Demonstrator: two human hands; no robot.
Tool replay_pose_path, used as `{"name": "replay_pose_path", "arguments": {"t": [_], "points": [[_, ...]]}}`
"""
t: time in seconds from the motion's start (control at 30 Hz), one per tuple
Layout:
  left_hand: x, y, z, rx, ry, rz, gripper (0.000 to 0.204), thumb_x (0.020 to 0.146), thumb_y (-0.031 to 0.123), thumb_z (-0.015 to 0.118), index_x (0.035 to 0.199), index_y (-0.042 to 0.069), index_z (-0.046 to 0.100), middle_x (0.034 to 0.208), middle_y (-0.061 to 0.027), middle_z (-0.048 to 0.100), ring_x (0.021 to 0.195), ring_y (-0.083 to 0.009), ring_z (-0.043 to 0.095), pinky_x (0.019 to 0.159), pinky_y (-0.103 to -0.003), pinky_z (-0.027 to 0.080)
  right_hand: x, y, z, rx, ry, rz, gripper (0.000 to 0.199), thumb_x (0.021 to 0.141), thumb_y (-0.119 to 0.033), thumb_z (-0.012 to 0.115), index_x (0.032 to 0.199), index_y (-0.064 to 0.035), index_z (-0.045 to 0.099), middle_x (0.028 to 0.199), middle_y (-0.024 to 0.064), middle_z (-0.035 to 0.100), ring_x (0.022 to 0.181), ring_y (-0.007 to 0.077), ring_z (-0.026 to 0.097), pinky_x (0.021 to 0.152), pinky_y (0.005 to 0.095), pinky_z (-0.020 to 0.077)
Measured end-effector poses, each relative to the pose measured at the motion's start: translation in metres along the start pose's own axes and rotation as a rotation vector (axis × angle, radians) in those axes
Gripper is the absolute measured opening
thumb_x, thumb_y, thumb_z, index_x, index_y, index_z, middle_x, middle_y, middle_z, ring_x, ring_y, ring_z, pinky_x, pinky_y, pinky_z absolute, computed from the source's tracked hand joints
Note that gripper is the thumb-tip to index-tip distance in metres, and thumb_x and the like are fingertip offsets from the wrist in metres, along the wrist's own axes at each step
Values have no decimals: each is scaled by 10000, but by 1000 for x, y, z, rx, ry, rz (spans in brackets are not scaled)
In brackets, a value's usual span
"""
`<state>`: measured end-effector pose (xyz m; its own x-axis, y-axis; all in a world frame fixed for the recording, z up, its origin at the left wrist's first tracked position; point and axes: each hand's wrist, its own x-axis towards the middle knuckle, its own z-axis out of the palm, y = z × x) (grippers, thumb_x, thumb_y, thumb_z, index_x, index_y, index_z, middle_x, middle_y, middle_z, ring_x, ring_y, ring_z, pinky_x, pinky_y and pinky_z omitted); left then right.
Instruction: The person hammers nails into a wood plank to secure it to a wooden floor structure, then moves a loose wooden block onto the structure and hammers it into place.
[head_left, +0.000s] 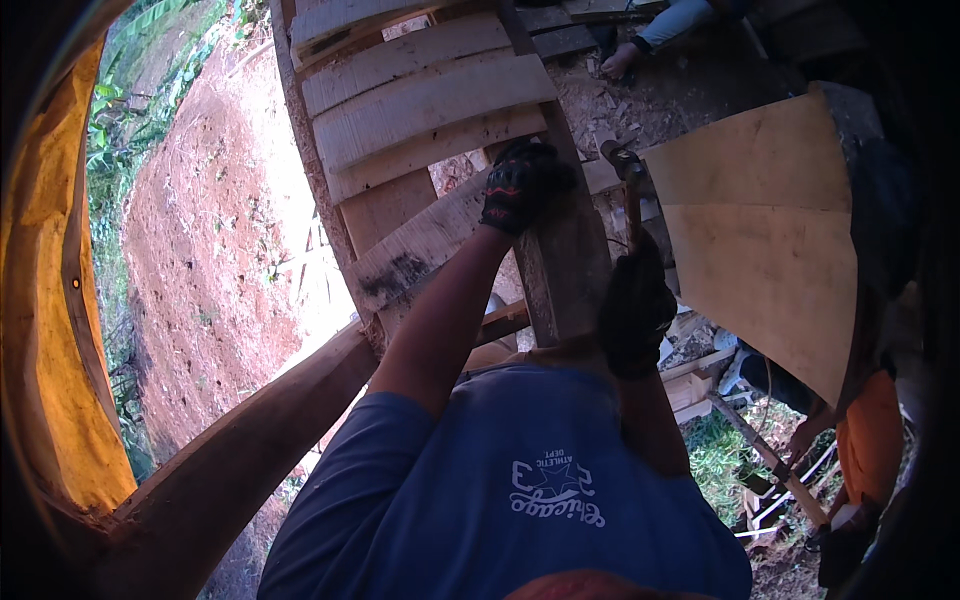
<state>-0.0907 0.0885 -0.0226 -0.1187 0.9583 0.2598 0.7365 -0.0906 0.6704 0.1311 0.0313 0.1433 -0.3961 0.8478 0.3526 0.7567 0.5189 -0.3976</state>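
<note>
My left hand (525, 187), in a black glove with red marks, rests at the right end of a pale wooden slat (425, 245), over the side rail (563, 270) of a wooden frame. Its fingers are curled; what they hold, if anything, is hidden. The slat lies slanted across the frame, with a dark stain near its left end. My right hand (637, 312), also in a black glove, grips a hammer (632, 212) by its wooden handle. The hammer's head is raised to the right of the rail, apart from the slat.
Several slats (430, 105) cross the frame farther up. A wooden beam (250, 440) runs toward the lower left, near an orange sheet (60, 300). A plywood panel (765, 240) stands at right. Another person's hand (620, 62) shows at the top, and an orange-clothed person (868, 440) at lower right.
</note>
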Motion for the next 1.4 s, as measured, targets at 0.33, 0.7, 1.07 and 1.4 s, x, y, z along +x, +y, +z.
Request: {"name": "replay_pose_path", "arguments": {"t": [0.33, 0.7, 1.07, 1.4], "points": [[1, 7, -3, 21, 20, -27, 293, 887, 345, 813, 1111, 159, 844, 1251, -140, 772, 1228, -351, 696, 1051, -480, 556, -6, 9, 3, -29, -78, 37, 336, 1106, -140, 561, 1400, 10, 623, 1209, 195, 756, 976, 344, 780, 765, 428, 619], [-1, 1, 0, -38, -38, -35, 199, 919, 351, 767, 1057, 241, 860, 1298, -114, 761, 1289, -349, 667, 1122, -498, 517, -11, 1, 3, -13, -60, 83, 320, 1097, -163, 575, 1363, -2, 651, 1089, 179, 766, 895, 348, 777, 721, 443, 614], [1, 9, -6, -10, 29, 10, 215, 908, 353, 802, 1022, 179, 856, 1237, -114, 773, 1221, -339, 696, 1057, -479, 550, -8, 6, 4, 13, -63, 89, 331, 1113, -178, 559, 1376, 10, 632, 1221, 208, 755, 939, 363, 789, 725, 443, 623], [-3, 2, -1, 2, -16, -32, 274, 917, 389, 773, 1104, 203, 847, 1298, -120, 763, 1267, -346, 674, 1101, -488, 531, -11, 10, 10, -18, -72, 22, 305, 1093, -115, 562, 1359, 18, 630, 1224, 212, 736, 956, 380, 772, 744, 431, 618]]}}
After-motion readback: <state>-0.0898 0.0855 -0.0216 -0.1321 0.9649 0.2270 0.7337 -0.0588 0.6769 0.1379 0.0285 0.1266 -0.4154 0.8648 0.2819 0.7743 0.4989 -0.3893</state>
